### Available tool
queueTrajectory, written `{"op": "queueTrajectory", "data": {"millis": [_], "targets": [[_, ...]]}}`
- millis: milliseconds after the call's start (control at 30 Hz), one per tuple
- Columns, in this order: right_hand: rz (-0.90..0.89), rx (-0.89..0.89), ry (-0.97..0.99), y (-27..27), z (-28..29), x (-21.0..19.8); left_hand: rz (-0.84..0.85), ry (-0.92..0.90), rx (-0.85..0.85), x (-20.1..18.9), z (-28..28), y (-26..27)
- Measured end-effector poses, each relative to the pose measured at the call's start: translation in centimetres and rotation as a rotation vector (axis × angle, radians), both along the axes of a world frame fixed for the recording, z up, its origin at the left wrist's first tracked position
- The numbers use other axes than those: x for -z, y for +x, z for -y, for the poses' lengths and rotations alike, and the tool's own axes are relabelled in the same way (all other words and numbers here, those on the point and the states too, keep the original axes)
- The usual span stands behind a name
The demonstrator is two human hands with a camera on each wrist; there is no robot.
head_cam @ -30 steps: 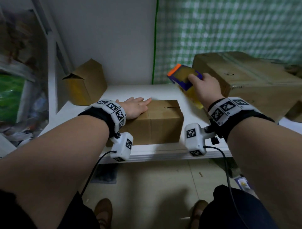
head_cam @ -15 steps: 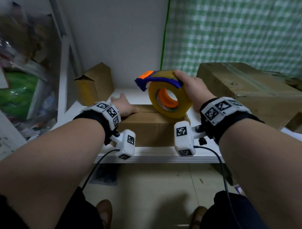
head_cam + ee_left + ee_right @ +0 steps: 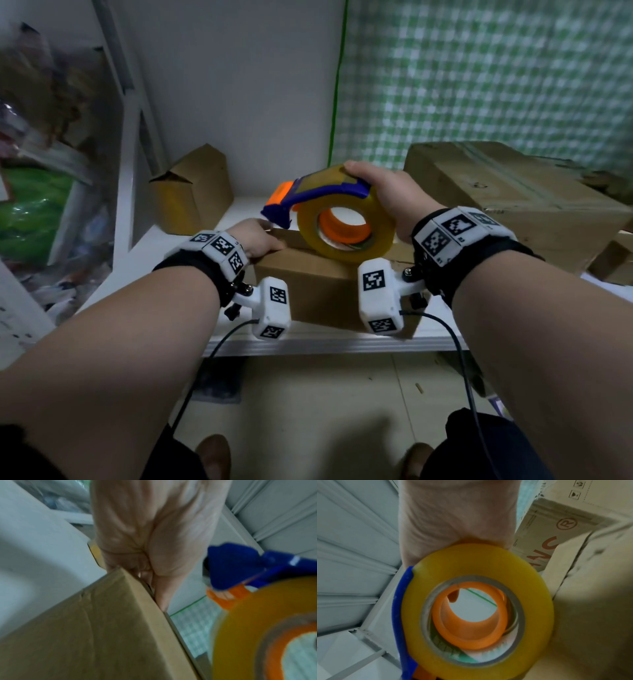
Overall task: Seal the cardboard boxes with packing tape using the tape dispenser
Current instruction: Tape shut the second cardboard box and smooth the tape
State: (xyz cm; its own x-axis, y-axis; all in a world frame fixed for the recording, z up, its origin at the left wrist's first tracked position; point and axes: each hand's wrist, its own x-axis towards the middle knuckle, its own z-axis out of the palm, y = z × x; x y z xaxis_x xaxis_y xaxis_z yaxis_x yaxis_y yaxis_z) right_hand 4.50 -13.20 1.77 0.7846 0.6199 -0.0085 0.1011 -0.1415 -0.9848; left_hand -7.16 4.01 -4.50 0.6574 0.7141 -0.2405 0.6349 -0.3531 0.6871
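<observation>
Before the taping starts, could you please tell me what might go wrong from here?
The cutter end of the tape dispenser hangs beside the left hand holding the small box, so fingers could get nicked. The box sits near the table edge and might slide off under pressure.

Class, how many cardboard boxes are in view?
3: a small box the left hand grips, an open box back left, a large box right. Possibly a fourth box at the right edge.

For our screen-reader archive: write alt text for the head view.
A right hand holds a blue-and-orange tape dispenser with a yellowish tape roll over a small brown cardboard box on a white shelf. The left hand grips the box's left end.
</observation>
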Motion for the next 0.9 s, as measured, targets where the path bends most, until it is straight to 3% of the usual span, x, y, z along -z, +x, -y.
{"op": "queueTrajectory", "data": {"millis": [300, 500, 700, 833, 900], "targets": [[-0.105, -0.055, 0.01, 1.6, 1.2, 1.0, 0.211, -0.352, -0.013, 0.6, 0.0, 1.1], [-0.026, -0.055, -0.083, 1.1, 0.4, -0.2, 0.061, -0.347, -0.054, 0.1, 0.4, 0.3], [0.156, 0.054, -0.151, 0.0, -0.7, -1.1, -0.023, -0.286, -0.086, -0.2, 1.4, 0.3], [0.449, 0.083, -0.195, -0.2, -0.9, -1.2, -0.016, -0.28, -0.101, -0.3, 2.3, 0.4], [0.514, 0.069, -0.185, -0.5, -0.9, -1.1, 0.002, -0.29, -0.113, -0.2, 2.4, 0.5]]}}
